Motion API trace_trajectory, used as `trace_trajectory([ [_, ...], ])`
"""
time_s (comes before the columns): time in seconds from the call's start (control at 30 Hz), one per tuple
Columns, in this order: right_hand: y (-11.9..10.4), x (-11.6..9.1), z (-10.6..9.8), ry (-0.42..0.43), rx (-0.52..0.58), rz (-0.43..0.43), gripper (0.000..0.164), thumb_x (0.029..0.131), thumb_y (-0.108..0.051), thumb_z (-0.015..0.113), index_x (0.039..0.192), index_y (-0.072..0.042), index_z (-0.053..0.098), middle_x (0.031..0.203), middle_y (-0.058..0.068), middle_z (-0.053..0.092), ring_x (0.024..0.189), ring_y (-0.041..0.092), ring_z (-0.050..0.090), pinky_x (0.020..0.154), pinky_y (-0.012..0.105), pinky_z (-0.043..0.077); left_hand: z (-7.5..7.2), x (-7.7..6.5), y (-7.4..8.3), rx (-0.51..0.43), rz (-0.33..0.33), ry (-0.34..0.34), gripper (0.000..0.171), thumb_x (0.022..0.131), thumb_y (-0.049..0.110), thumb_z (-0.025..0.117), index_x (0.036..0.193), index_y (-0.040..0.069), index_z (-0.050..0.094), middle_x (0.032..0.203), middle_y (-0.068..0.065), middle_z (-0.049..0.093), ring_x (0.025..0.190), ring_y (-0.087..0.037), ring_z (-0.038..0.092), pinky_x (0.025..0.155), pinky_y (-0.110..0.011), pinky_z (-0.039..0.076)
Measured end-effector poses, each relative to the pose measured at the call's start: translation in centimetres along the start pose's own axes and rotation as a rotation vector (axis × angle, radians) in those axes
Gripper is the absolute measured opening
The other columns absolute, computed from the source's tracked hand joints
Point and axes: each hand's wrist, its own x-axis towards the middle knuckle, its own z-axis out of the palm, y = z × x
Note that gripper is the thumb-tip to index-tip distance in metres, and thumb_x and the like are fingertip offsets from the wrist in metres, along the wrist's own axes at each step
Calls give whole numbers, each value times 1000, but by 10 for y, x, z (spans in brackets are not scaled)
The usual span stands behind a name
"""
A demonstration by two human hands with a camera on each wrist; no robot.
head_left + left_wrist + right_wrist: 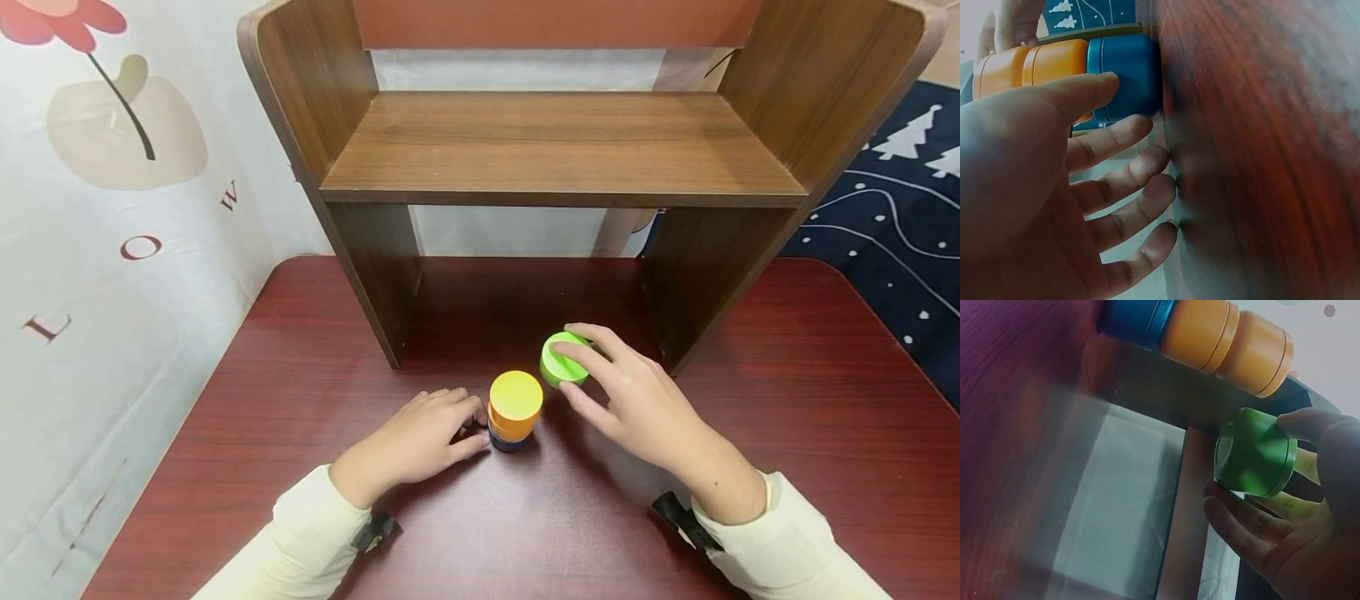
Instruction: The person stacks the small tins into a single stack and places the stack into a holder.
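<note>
A stack of small round lidded jars stands on the table: a dark blue jar (1129,78) at the bottom, an orange jar (1199,331) in the middle, and another orange jar (1255,353) with a yellowish top above it. My left hand (423,437) rests beside the stack's base, its thumb and index fingertips right at the blue jar and its other fingertips on the tabletop. In my right hand (633,404) is a green jar (1254,453), gripped between thumb and fingers. It hangs above the table, to the right of the stack and slightly farther back.
A brown wooden shelf unit (562,150) stands at the back of the dark red table (300,375), its side panels flanking the space behind the jars. A white printed cloth (150,275) hangs at the left and a navy one (885,225) at the right.
</note>
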Motion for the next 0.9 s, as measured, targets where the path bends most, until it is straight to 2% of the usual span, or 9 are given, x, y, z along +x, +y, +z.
trace_trajectory([
  [0.53, -6, 0, -6, 45, 23, -37, 39, 89, -24, 73, 126, -15, 64, 136, 8, 58, 91, 18, 68, 65, 32, 56, -1, -1, 2, 3, -7, -1, 21, 94, 40, 68, 102, 21, 65, 92, 9, 59, 83, -9, 52, 81, -36, 45],
  [0.9, -11, 0, -8, 115, 73, -62, 37, 100, -37, 57, 126, -12, 65, 136, 9, 59, 105, 20, 68, 77, 35, 57, 0, -1, 1, 7, 1, 4, 21, 94, 40, 68, 103, 21, 65, 94, 9, 60, 85, -9, 54, 81, -36, 46],
])
